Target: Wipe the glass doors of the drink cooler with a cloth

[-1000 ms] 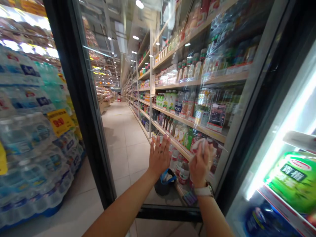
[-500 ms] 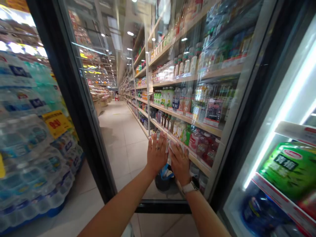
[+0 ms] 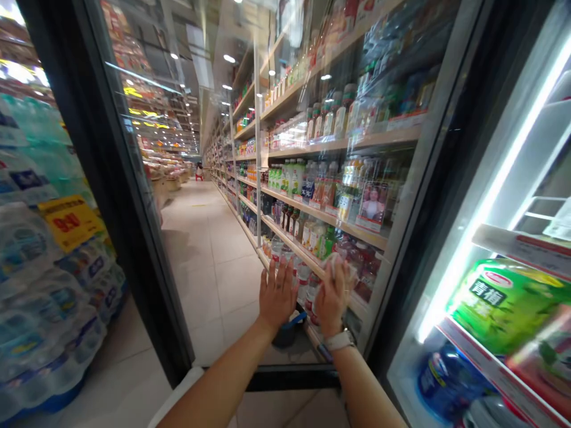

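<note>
A glass door in a black frame (image 3: pixel 307 378) stands before me. My left hand (image 3: pixel 277 295) lies flat on the pane with its fingers spread, holding nothing. To its right, my right hand (image 3: pixel 332 300) presses a crumpled white cloth (image 3: pixel 348 268) against the glass. Most of the cloth is covered by the fingers and partly blurred. A watch on a light band (image 3: pixel 339 340) circles my right wrist. Low behind the pane, a dark bucket (image 3: pixel 284 337) with something blue at its rim shows between my forearms.
On the right, a lit cooler holds a green bottle pack (image 3: pixel 504 297) and blue bottles (image 3: pixel 455 380). At left, shrink-wrapped water bottles (image 3: pixel 40 297) are stacked beneath a yellow price sign (image 3: pixel 71 223). Drink shelves and a tiled aisle (image 3: pixel 196 238) show through the glass.
My right hand has slid right and slightly up across the pane with the cloth, away from my left hand. The left hand stays flat on the glass. The view has shifted a little.
</note>
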Demonstrator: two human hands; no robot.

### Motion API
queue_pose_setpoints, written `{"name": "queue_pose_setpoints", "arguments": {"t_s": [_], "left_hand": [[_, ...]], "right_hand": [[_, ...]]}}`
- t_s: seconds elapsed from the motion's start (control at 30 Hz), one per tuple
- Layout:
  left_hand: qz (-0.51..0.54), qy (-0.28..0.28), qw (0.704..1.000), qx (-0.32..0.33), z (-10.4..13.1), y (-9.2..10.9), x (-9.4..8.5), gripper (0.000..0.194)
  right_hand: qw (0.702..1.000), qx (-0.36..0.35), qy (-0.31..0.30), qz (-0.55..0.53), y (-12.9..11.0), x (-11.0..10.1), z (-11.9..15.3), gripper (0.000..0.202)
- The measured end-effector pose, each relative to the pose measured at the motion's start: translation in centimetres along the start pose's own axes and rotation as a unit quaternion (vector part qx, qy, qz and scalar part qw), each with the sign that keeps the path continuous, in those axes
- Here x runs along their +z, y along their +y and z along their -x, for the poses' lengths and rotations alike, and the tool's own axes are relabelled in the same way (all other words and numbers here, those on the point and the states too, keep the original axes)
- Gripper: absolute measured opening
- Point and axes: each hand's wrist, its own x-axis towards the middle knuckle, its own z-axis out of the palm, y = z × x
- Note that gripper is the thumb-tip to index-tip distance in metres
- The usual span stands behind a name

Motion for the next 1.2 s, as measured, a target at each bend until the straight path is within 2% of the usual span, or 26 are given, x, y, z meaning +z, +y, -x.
{"name": "queue_pose_setpoints", "arguments": {"t_s": [0.1, 0.17, 0.23, 0.37, 0.47, 0.53, 0.6, 0.73, 0.8, 0.83, 0.93, 1.07, 1.13, 1.2], "left_hand": [[0.001, -0.008, 1.0, 0.007, 0.1, -0.3, 0.0, 0.071], [0.004, -0.016, 1.0, 0.008, 0.2, -0.4, -0.1, 0.071], [0.008, -0.017, 1.0, 0.01, 0.2, -0.4, -0.2, 0.072], [0.02, 0.007, 1.0, 0.009, 0.2, -0.2, -0.1, 0.073], [0.024, 0.013, 1.0, 0.003, 0.3, -0.1, 0.1, 0.073], [0.026, 0.012, 1.0, 0.002, 0.3, -0.2, 0.1, 0.073], [0.025, 0.011, 1.0, 0.005, 0.4, -0.2, 0.1, 0.073], [0.01, 0.011, 1.0, 0.01, 0.4, -0.3, 0.1, 0.072], [0.011, 0.011, 1.0, 0.011, 0.4, -0.3, 0.0, 0.07], [0.013, 0.011, 1.0, 0.01, 0.4, -0.3, 0.0, 0.069], [0.019, 0.01, 1.0, 0.007, 0.3, -0.2, -0.1, 0.07], [0.018, 0.013, 1.0, 0.005, 0.3, -0.2, -0.1, 0.07], [0.018, 0.013, 1.0, 0.003, 0.3, -0.2, -0.1, 0.07], [0.018, 0.014, 1.0, 0.0, 0.4, -0.2, 0.0, 0.071]], "right_hand": [[0.989, -0.127, -0.072, -0.025, -1.9, 0.4, 1.9, 0.05], [0.986, -0.149, -0.075, -0.025, -1.4, 0.0, 1.9, 0.048], [0.993, -0.109, -0.049, -0.007, 0.5, -0.7, 0.9, 0.05], [0.996, 0.054, 0.059, 0.034, 5.4, -2.0, -1.9, 0.053], [0.984, 0.122, 0.124, 0.033, 6.5, -2.0, -2.6, 0.054], [0.986, 0.118, 0.117, 0.025, 5.2, -1.5, -2.0, 0.055], [0.994, 0.083, 0.073, 0.015, 2.6, -0.7, -0.6, 0.057], [0.995, -0.077, -0.057, -0.026, -2.3, 0.4, 2.6, 0.055], [0.987, -0.133, -0.084, -0.037, -3.0, 0.4, 3.2, 0.053], [0.986, -0.14, -0.087, -0.035, -2.7, 0.2, 3.1, 0.052], [0.994, -0.087, -0.061, -0.005, 0.1, -0.6, 1.4, 0.051], [0.998, 0.047, 0.036, 0.016, 5.0, -1.9, -1.8, 0.052], [0.991, 0.099, 0.086, 0.017, 6.0, -2.0, -2.8, 0.053], [0.988, 0.113, 0.108, 0.017, 5.5, -1.7, -2.9, 0.053]]}}
